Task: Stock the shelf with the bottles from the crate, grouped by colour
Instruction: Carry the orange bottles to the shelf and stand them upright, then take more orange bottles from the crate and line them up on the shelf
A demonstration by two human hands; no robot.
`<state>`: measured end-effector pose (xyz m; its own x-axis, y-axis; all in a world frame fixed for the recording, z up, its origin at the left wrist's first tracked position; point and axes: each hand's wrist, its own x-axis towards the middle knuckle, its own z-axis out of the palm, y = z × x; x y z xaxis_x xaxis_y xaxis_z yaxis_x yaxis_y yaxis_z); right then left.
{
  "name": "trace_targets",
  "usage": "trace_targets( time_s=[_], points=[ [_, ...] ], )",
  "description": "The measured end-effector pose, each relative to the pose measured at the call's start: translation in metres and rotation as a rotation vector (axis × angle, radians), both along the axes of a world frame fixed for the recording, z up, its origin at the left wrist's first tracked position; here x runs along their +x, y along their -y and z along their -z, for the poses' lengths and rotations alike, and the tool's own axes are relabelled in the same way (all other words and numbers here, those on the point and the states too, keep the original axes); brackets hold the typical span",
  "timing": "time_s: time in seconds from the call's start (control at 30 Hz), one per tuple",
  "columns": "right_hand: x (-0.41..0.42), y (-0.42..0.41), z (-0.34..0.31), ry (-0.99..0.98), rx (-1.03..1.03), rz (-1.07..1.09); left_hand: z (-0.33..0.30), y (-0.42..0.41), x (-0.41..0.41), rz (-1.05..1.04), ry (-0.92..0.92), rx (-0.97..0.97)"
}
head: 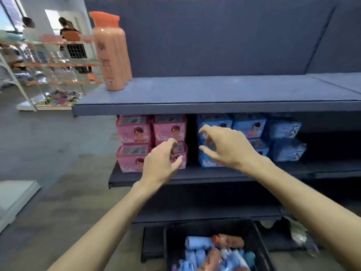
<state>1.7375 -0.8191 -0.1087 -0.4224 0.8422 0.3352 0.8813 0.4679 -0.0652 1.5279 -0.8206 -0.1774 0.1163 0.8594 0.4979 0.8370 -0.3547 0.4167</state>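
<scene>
Upright, orange bottle point(113, 55) (label unreadable); shelf point(214, 90).

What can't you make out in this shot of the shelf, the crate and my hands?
- Orange bottles, head view: the front one hides the row behind, so no count; label blurred.
- Crate: near side cut off by the bottom edge; the blue and orange bottles inside are blurred, so no count.
- Pink boxes and blue boxes: partly covered by the left hand and right hand.
</scene>
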Motion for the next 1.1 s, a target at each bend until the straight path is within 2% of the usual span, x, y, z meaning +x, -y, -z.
trace_targets(
  time_s=[0.23, 0.4, 0.6, 0.87, 1.1],
  points=[
    [0.093, -0.003, 0.108, -0.014, -0.208, -0.020, 0.089, 0.015, 0.103, -0.037, 0.008, -0.274],
    [0.129, 0.002, 0.191, -0.024, -0.453, 0.007, 0.155, 0.040, 0.136, -0.112, 0.064, -0.490],
    [0.153, 0.021, 0.289, 0.031, -0.744, 0.056, 0.235, 0.076, 0.150, -0.138, 0.039, -0.792],
    [0.161, 0.059, 0.418, 0.121, -1.018, 0.107, 0.351, 0.102, 0.137, -0.192, -0.043, -1.091],
    [0.116, 0.040, 0.536, 0.171, -1.092, -0.105, 0.455, 0.116, 0.119, -0.286, -0.028, -1.222]
  ],
)
